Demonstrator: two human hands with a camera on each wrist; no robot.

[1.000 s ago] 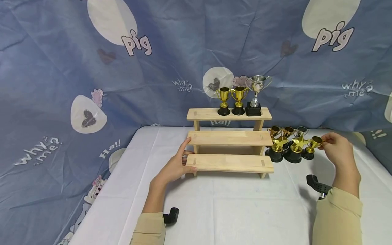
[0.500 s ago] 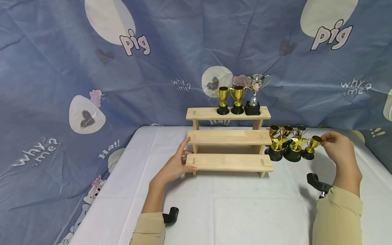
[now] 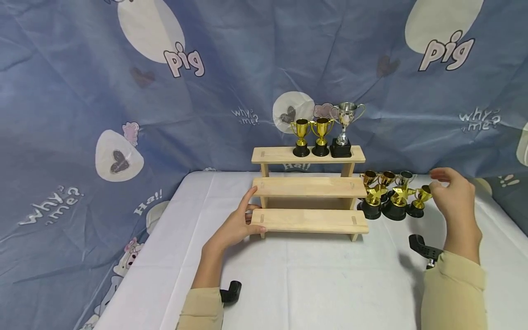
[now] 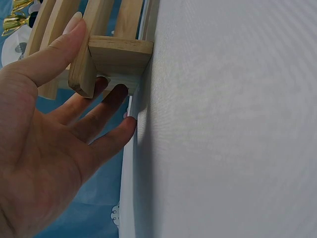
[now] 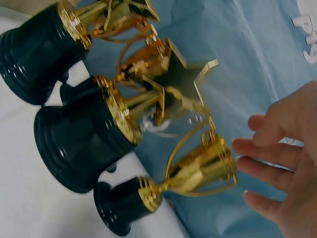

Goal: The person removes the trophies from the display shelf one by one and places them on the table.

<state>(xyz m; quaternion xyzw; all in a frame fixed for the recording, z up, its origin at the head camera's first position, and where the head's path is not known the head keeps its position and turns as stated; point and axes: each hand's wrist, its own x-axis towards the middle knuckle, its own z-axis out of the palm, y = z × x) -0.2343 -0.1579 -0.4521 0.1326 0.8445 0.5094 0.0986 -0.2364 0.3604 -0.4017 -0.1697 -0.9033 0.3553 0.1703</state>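
My left hand [image 3: 234,225] grips the left end of a three-step wooden display stand [image 3: 309,221], thumb on the lowest step and fingers around its end. The left wrist view shows the thumb [image 4: 59,52] on one side of the board and the other fingers on its far side. My right hand [image 3: 453,195] is off to the right, fingers loosely bent and holding nothing. Beside its fingertips stands a small gold trophy cup [image 3: 421,196] on a black base. In the right wrist view a narrow gap separates that trophy [image 5: 205,166] from the fingers.
Two gold star trophies [image 3: 399,201] and several small cups are grouped right of the stand. Two gold cups [image 3: 321,130] and a taller silver cup [image 3: 345,114] stand on its top step. A blue printed curtain [image 3: 222,59] hangs behind the white tablecloth [image 3: 317,284].
My right hand has let go of the small gold trophy's handle, its fingers lifting and spreading slightly. The trophy stays standing in its spot. My left hand keeps its place on the stand.
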